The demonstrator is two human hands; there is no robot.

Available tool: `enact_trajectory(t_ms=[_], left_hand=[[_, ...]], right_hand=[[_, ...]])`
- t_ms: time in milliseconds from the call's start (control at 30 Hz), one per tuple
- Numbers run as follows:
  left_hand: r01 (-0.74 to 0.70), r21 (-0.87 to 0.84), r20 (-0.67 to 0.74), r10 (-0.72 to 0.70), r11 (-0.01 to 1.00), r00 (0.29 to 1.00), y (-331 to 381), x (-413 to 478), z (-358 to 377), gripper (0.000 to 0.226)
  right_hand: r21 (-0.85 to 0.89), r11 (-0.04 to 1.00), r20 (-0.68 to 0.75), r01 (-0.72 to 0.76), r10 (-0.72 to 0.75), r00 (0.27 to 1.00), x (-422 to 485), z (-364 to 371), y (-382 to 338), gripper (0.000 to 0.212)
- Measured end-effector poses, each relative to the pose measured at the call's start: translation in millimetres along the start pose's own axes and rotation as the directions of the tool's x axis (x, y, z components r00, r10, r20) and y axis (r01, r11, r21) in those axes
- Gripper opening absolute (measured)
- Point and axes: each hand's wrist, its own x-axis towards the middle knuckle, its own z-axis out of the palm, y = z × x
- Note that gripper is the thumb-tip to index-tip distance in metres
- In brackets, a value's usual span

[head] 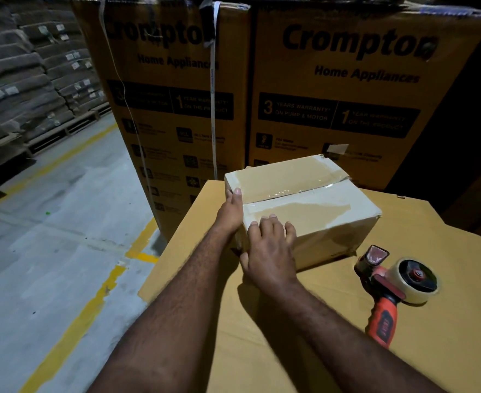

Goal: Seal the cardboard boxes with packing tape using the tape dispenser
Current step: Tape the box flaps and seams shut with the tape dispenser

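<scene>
**Dispenser to the right, box under both hands**

Small pale cardboard box (313,205) — straight ahead on the wide brown cardboard surface (446,307), backed by tall printed yellow-brown cartons (347,89). Long axis running left to right, right end swung a little away. Strip of clear glossy packing tape (296,191) laid along the top seam in the same direction, reaching the left edge.

Left hand (230,214) at that left end, fingers straight and flat against the cardboard, one fingertip showing at the top corner. Right hand (270,251) just beside it at the near left corner, fingers (267,222) spread over the top edge, palm on the near face. Neither hand curled round anything: both pressing, both without a tool, nearly touching each other.

Red-and-orange handled tape dispenser with a roll of clear tape (389,282) lying loose on the brown surface, off to the right, near the box's near right corner but apart from it. Handle pointing back toward the body, cutter end toward the box. Well apart from the left hand; far nearer the right, just outside the right forearm.

Likely step in hand: smoothing the tape end down. Seems close to done for this seam, though the far side and right end are hard to judge. For any further strip, probably a short reach rightward and back with the right hand to the handle, left hand on the box as an anchor — then a pull along the long axis. Risk: a light box sliding on smooth cardboard if unheld.
</scene>
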Motion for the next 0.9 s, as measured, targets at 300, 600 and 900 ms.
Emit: enact_trajectory(t_ms=[300, 600, 900], left_hand=[[-0.075, 0.243, -0.135, 0.110, 0.967, 0.985, -10.4, -15.2, 13.6, 0.068], [-0.077, 0.246, -0.088, 0.101, 0.966, 0.991, 12.9, 12.6, -1.0, 0.063], [-0.055, 0.142, -0.133, 0.074, 0.988, 0.988, 16.2, 38.5, -19.8, 0.053]], right_hand=[[-0.052, 0.997, -0.065, 0.062, -0.065, 0.996, 2.2, 4.2, 12.0, 0.067], [-0.023, 1.000, -0.106, 0.007, -0.010, 0.994, 2.9, 16.4, 1.4, 0.058], [0.017, 1.000, -0.139, 0.024, -0.021, 0.990, -13.8, 20.8, -9.8, 0.072]])
